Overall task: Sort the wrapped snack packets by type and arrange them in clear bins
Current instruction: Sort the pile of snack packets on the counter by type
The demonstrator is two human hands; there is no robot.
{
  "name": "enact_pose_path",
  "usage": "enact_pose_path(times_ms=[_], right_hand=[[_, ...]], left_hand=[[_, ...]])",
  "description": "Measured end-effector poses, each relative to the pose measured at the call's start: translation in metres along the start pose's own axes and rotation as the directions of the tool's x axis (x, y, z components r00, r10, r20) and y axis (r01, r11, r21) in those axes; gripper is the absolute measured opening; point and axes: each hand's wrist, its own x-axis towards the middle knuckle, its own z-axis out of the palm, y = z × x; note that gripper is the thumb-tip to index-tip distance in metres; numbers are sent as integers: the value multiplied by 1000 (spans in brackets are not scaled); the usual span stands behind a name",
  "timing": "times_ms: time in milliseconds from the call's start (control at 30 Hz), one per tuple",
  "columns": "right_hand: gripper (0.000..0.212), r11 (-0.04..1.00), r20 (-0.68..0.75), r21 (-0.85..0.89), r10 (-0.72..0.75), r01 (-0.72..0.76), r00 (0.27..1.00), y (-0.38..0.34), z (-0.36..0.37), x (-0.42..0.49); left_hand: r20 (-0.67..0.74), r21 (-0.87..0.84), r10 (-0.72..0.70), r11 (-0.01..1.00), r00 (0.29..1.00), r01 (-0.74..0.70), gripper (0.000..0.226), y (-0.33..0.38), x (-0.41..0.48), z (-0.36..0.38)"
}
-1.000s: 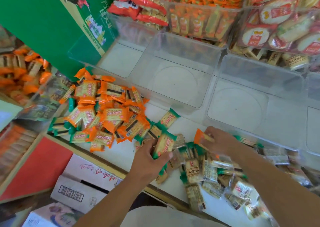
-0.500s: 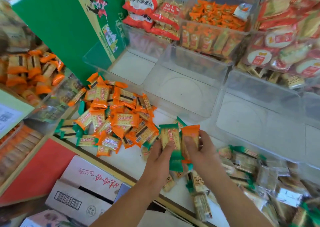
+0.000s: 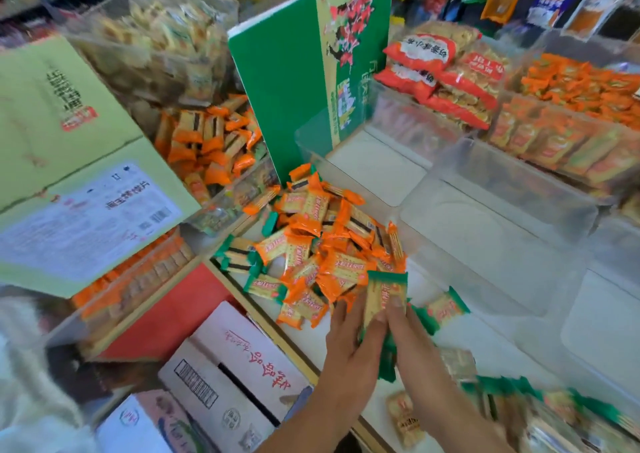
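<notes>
A: Head view: which step is taken to be in hand?

B: Gathering one type, it is judged. At lower centre a small stack of green-ended wrapped cracker packets [image 3: 385,291] is pinched between the left hand [image 3: 348,347] and the right hand [image 3: 417,348], a thumb of each pressed on its face.

A: What is called for next?

B: The stack would need to be lifted up and right, over the near wall of the empty clear plastic bin [image 3: 491,265], and laid inside.

A: What else is noted?

B: At far left, a pale green cardboard carton [image 3: 52,106]. At centre, a heap of orange-ended cracker packets [image 3: 329,245], just beside the hands, with some green ones mixed in. At lower right, blurred loose green-ended packets [image 3: 554,407]. The heap could be knocked.
</notes>
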Motion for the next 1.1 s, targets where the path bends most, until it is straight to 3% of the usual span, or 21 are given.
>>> enact_pose_path(times_ms=[33,167,267,400,500,567,667,800,867,967,1100], right_hand=[[27,999,-33,21,38,-37,999,-45,29,-9],[52,996,10,-84,-4,5,1000,-73,35,-2],[35,994,6,-107,7,-6,1000,-80,37,14],[29,989,28,-141,42,-38,999,-108,33,44],[31,987,47,-126,104,-97,993,-123,29,77],[32,972,16,-211,107,-102,994,-128,32,96],[37,951,-158,-254,136,-173,978,-122,38,109],[31,963,-302,-220,86,-157,950,-110,41,104],[29,919,-378,-380,-52,-104,924,-107,35,98],[29,834,-322,-552,-218,4,921,-103,26,86],[35,816,-176,-577,-146,18,973,-97,21,95]], left_hand=[[-21,-42,-69,997,997,68,36,-11,11,-3],[-167,-223,-78,974,983,39,67,-23,26,-26],[-232,-241,-29,970,972,-28,82,-16,45,-38],[-305,-105,52,991,951,-88,65,8,74,-51],[-325,119,177,982,929,-146,75,23,98,-58],[-326,258,204,959,923,-120,79,23,110,-63],[-315,465,195,885,929,-28,58,13,112,-74],[-302,426,137,905,943,5,38,-8,107,-76],[-290,385,144,923,946,-23,41,-12,109,-70],[-321,384,185,922,929,-51,44,-18,111,-66],[-360,348,191,936,913,-59,22,-22,101,-70]])
